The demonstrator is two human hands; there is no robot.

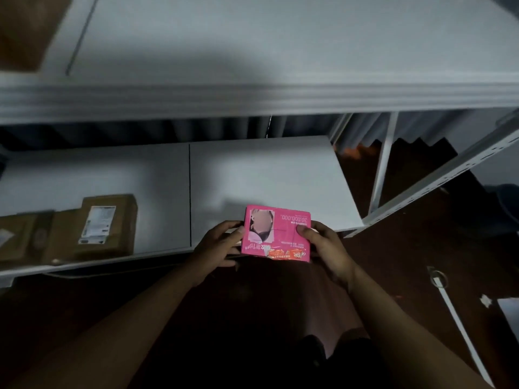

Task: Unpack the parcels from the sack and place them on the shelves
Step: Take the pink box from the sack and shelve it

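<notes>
Both forearms extended forward from the lower frame edge. Left hand (217, 245): fingers curled round the left side of the pink parcel (276, 233). Right hand (327, 248): thumb on the parcel's top face, fingers wrapped round its right side. Pink parcel: flat, printed face up, held over the front edge of the lower shelf (252, 178), right section.

Upper shelf (280, 46): white, blurred, carrying a brown box (25, 29) at far left.
Lower shelf: white, two panels with a seam between them.
Labelled cardboard box (108, 224): lower shelf, left section, well apart from the pink parcel; smaller brown boxes (25, 234) just beside it.
Perforated white upright (449, 172): right.
Floor (421, 262): dark, dimly lit.
</notes>
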